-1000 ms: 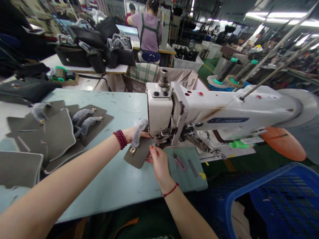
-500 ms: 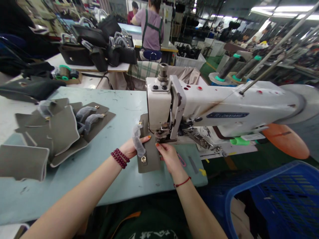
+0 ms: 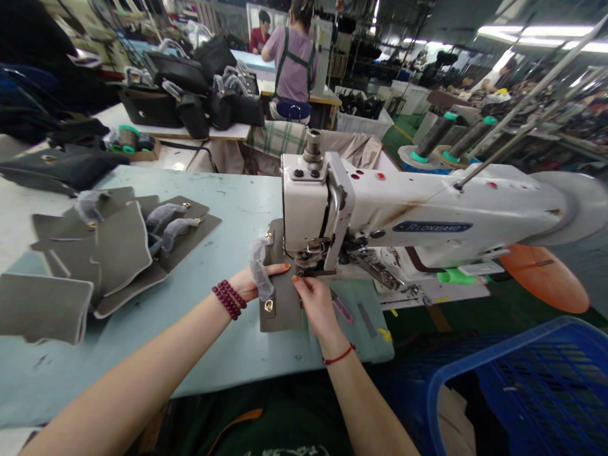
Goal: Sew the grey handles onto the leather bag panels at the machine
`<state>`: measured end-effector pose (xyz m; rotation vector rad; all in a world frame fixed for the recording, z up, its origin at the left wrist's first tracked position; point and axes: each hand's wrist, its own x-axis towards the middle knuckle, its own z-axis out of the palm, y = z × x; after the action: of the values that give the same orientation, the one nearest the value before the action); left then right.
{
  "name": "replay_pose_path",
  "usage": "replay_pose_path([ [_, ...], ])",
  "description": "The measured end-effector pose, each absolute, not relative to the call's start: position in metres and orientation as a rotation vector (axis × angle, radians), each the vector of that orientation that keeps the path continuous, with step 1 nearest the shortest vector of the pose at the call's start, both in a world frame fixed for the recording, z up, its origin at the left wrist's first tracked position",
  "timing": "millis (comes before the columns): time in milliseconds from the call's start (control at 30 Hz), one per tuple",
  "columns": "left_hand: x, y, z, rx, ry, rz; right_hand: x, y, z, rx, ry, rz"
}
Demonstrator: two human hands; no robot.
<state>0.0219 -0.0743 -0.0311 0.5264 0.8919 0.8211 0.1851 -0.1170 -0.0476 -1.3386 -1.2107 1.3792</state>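
A grey bag panel (image 3: 285, 310) lies on the pale blue worktop under the head of a white sewing machine (image 3: 308, 209). Its carrying handle (image 3: 260, 269), wrapped in clear plastic, has gold-coloured fittings at both ends. My left hand (image 3: 247, 283) reaches in from the left, partly behind the handle, with a finger stretched flat on the panel; the other fingers are mostly hidden. At the panel's right edge, just in front of the needle area, my right hand (image 3: 317, 303) pinches the material. The needle itself is hard to make out.
Left on the worktop lies a pile of similar grey panels (image 3: 123, 247). Pink-handled snips (image 3: 342, 310) rest right of my right hand. A blue plastic basket (image 3: 434, 386) stands lower right. Thread cones (image 3: 432, 136) rise behind the machine; black bags (image 3: 152, 104) sit beyond.
The panel's near end has swung slightly left, and both hands have shifted a little with it. My right hand has moved slightly left. The whole view has tilted a little.
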Motion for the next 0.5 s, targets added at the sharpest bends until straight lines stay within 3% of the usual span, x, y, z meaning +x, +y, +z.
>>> replay_pose_path([
  [500,0.0253,-0.0710,-0.0258,0.546,0.888,0.901,0.1816,-0.1116,-0.0403,-1.406,-1.187,1.302],
])
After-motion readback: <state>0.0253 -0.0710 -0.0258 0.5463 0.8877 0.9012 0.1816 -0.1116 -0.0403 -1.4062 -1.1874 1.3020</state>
